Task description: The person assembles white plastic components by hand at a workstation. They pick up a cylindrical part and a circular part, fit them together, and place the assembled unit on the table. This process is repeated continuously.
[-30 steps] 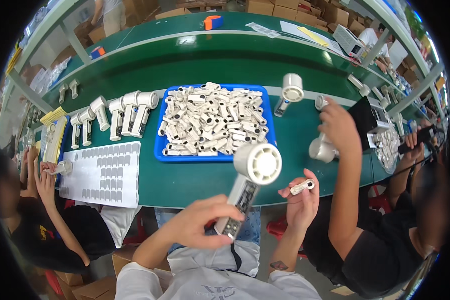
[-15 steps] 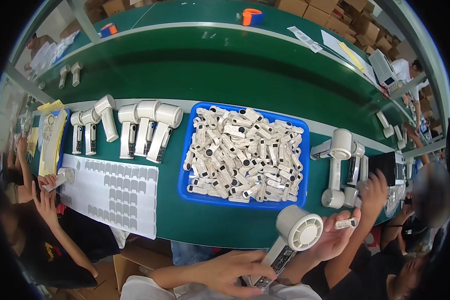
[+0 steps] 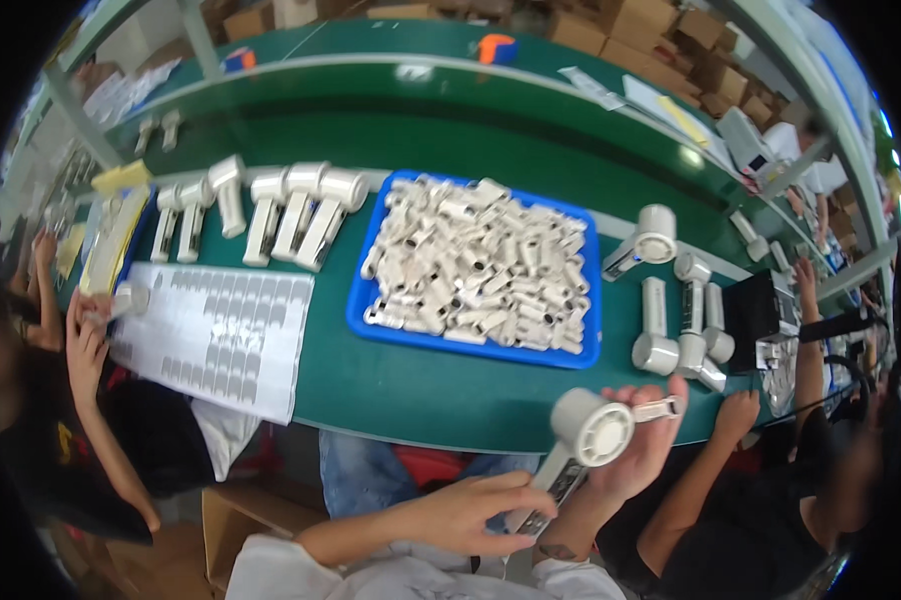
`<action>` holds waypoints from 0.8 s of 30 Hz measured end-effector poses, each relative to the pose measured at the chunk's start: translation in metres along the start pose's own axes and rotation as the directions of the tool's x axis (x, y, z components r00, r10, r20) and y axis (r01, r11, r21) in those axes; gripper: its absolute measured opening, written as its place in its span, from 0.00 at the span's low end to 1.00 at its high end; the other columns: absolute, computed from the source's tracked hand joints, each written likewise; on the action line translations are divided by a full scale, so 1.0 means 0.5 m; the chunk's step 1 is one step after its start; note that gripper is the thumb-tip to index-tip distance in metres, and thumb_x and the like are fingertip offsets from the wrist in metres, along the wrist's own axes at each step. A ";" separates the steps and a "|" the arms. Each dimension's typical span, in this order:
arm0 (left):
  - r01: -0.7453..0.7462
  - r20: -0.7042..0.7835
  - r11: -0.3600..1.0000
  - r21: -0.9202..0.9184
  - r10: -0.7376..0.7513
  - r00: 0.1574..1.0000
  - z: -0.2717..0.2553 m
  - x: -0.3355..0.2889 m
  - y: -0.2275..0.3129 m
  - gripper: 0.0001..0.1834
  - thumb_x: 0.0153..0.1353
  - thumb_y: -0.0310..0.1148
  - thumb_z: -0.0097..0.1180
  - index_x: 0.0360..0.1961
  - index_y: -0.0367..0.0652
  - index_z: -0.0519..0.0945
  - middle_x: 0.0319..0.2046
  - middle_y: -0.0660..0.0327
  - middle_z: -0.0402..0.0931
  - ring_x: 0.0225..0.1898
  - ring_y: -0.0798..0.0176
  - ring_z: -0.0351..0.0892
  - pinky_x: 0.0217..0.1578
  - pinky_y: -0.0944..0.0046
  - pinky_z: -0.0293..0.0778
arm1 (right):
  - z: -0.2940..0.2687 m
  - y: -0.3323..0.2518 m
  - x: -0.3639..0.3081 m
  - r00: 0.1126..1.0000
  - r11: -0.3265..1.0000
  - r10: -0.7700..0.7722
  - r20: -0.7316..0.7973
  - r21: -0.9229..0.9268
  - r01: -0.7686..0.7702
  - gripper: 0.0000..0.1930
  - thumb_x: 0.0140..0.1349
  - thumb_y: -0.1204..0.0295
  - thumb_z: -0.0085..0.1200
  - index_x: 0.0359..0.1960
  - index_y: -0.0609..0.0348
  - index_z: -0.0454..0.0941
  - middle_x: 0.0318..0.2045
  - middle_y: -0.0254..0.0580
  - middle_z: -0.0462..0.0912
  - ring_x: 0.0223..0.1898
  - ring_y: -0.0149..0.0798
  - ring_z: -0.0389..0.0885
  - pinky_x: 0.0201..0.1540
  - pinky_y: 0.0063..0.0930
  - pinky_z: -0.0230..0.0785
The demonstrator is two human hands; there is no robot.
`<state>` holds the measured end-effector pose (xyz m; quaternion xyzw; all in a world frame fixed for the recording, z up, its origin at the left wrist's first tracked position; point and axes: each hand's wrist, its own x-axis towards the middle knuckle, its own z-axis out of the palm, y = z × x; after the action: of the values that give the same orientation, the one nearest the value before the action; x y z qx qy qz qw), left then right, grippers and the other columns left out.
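A white handheld fan point(image 3: 563, 470) tilts in front of me, its round grilled head up and dark inner parts showing along the handle. My left hand point(image 3: 461, 515) is closed around the lower handle. To the right of the fan head, my right hand point(image 3: 643, 455) pinches a small, long white cover piece point(image 3: 659, 408) with a dark spot at one end. The cover piece is close beside the fan head; whether they touch I cannot tell. Beyond my hands stands a blue tray point(image 3: 471, 350) heaped with similar white pieces.
Several white fans point(image 3: 311, 220) lie left of the tray, and more fans point(image 3: 655, 310) lie right of it. A sheet of grey stickers point(image 3: 186, 345) is at the left. Co-workers' hands point(image 3: 86, 350) point(image 3: 739, 412) are on both sides. A black box point(image 3: 756, 310) stands right.
The view has shifted. My right hand has brought the cover piece closer to the fan head and turned it. The right co-worker's hand has drawn back from the fans to the table edge.
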<state>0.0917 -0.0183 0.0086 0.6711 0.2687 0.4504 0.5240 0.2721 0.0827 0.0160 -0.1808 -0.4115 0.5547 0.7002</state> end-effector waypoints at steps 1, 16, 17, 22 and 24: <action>-0.012 -0.016 1.000 -0.006 0.012 1.000 0.010 0.009 -0.002 0.22 0.61 0.32 0.62 0.56 0.48 0.73 0.40 0.58 0.70 0.37 0.55 0.76 0.39 0.58 0.74 | -0.005 0.001 0.010 1.000 1.000 -0.016 -0.011 0.015 0.016 0.25 0.74 0.64 0.45 0.67 0.63 0.60 0.43 0.48 0.77 0.43 0.46 0.80 0.54 0.52 0.75; 0.131 -0.099 0.975 -0.179 -0.150 0.984 0.004 0.020 -0.023 0.22 0.63 0.33 0.61 0.57 0.49 0.72 0.41 0.57 0.69 0.39 0.54 0.76 0.35 0.56 0.74 | 0.003 0.052 0.064 0.984 0.979 0.151 -0.099 -0.124 -0.163 0.26 0.78 0.60 0.36 0.73 0.55 0.54 0.50 0.39 0.76 0.36 0.32 0.78 0.47 0.37 0.75; 0.126 -0.095 0.983 -0.132 -0.140 0.986 0.007 0.018 -0.027 0.22 0.62 0.33 0.61 0.57 0.48 0.72 0.41 0.57 0.69 0.39 0.54 0.76 0.35 0.57 0.74 | 0.002 0.054 0.059 0.986 0.980 0.142 -0.091 -0.124 -0.153 0.26 0.78 0.60 0.36 0.73 0.54 0.54 0.50 0.39 0.76 0.36 0.32 0.78 0.47 0.36 0.75; 0.092 -0.088 0.994 -0.054 -0.097 0.991 0.025 -0.006 -0.035 0.21 0.62 0.30 0.62 0.56 0.47 0.74 0.39 0.57 0.70 0.36 0.56 0.76 0.36 0.58 0.74 | -0.001 0.030 0.036 0.996 0.997 0.076 0.047 0.004 -0.076 0.28 0.78 0.64 0.37 0.75 0.61 0.49 0.48 0.38 0.75 0.40 0.32 0.76 0.52 0.35 0.74; 0.035 -0.132 0.999 -0.028 -0.039 0.990 0.046 -0.018 -0.037 0.20 0.62 0.30 0.62 0.55 0.46 0.75 0.40 0.57 0.71 0.38 0.58 0.76 0.38 0.60 0.73 | -0.011 0.013 0.004 0.999 0.997 0.035 -0.011 0.062 -0.034 0.30 0.77 0.64 0.41 0.75 0.61 0.48 0.48 0.38 0.75 0.41 0.33 0.76 0.51 0.32 0.72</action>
<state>0.1103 -0.0308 -0.0127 0.6278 0.3095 0.4876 0.5218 0.2724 0.0878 0.0088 -0.1693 -0.3867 0.5783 0.6981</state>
